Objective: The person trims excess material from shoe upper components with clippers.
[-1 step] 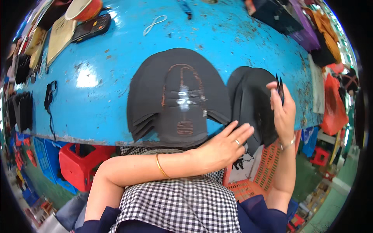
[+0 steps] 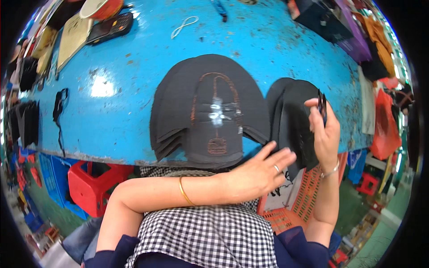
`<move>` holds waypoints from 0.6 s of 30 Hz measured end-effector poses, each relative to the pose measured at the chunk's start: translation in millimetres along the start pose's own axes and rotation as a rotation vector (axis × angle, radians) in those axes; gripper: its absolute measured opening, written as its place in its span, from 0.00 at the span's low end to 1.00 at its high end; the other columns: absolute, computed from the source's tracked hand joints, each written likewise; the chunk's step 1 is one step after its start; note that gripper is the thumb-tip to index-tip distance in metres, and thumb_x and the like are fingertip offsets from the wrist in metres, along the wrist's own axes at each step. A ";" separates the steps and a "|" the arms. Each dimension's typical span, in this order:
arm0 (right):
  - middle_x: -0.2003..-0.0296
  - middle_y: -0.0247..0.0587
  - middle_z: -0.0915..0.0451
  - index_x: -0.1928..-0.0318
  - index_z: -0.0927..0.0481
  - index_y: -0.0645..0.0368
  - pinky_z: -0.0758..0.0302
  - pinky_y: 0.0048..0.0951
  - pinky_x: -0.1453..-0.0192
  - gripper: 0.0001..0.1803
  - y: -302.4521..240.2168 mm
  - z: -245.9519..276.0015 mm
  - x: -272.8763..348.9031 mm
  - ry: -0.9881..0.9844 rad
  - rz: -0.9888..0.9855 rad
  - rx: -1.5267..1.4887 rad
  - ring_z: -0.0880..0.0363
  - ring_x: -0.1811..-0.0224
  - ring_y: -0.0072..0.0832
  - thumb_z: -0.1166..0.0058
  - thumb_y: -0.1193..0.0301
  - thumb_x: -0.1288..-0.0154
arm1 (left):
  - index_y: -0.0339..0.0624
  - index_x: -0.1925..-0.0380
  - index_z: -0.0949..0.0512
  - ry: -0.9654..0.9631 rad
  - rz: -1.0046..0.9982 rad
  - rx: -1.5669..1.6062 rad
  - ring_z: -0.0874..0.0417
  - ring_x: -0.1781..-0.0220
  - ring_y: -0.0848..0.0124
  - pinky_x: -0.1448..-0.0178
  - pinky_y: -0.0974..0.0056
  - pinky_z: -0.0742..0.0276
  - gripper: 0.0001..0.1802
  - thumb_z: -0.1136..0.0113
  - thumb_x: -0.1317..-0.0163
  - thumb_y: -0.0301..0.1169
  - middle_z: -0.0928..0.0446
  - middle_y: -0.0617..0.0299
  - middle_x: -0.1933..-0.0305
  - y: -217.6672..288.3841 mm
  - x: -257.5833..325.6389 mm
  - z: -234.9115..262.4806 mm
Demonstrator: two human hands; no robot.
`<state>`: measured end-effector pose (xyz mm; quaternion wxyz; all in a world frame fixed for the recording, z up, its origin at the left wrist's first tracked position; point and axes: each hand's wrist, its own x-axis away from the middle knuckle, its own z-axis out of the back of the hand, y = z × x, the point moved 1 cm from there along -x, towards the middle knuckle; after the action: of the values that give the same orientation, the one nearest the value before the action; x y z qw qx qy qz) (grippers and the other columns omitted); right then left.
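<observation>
A stack of dark grey shoe-upper pieces (image 2: 176, 98) with orange stitching lies at the table's front edge, notched at its lower sides. Just right of it sits a second pile of black curved pieces (image 2: 297, 102). My left hand (image 2: 257, 174) reaches across in front of the stack; its fingers are stretched and spread by the lower edge of the right-hand pile, gripping nothing. Beside that pile's right edge, my right hand (image 2: 326, 136) is closed on small dark thread snips (image 2: 322, 107), points upward.
On the blue table (image 2: 129, 102) are a handheld device (image 2: 110, 28), a bowl (image 2: 102, 9), a white loop of cord (image 2: 184, 27) and a black strap (image 2: 59, 109). An orange crate (image 2: 308, 192) stands below the edge at right, a red stool (image 2: 91, 183) at left.
My left hand has shifted slightly right, its fingers a little more spread. The right hand keeps the snips, with its fingers barely moved. The table scene sits slightly further right in view.
</observation>
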<state>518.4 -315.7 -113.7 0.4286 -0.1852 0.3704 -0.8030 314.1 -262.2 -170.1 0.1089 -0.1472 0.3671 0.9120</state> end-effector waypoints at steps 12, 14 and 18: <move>0.81 0.36 0.33 0.47 0.19 0.57 0.34 0.30 0.72 0.21 -52.6 -86.9 -34.7 -0.218 0.174 0.193 0.34 0.79 0.25 0.31 0.65 0.39 | 0.41 0.69 0.21 0.591 0.392 1.072 0.18 0.72 0.70 0.63 0.62 0.21 0.08 0.34 0.33 0.31 0.18 0.61 0.70 21.5 164.6 186.6; 0.82 0.35 0.34 0.46 0.19 0.56 0.34 0.30 0.72 0.22 -48.7 -87.7 -30.3 -0.237 0.170 0.172 0.35 0.79 0.25 0.31 0.65 0.39 | 0.43 0.64 0.24 0.866 0.442 1.205 0.19 0.73 0.69 0.61 0.59 0.21 0.08 0.34 0.33 0.33 0.19 0.63 0.68 23.2 203.1 220.3; 0.78 0.31 0.36 0.42 0.21 0.55 0.35 0.24 0.70 0.25 -47.3 -89.3 -25.5 -0.262 0.181 0.086 0.38 0.77 0.20 0.30 0.68 0.40 | 0.45 0.52 0.29 1.035 0.505 1.109 0.23 0.72 0.70 0.63 0.58 0.23 0.16 0.34 0.34 0.35 0.28 0.67 0.68 24.9 231.1 295.6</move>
<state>451.8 -238.8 -136.2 0.5514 -0.2358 0.2917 -0.7452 35.1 -51.4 -31.6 -0.2278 -0.3885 0.7933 0.4097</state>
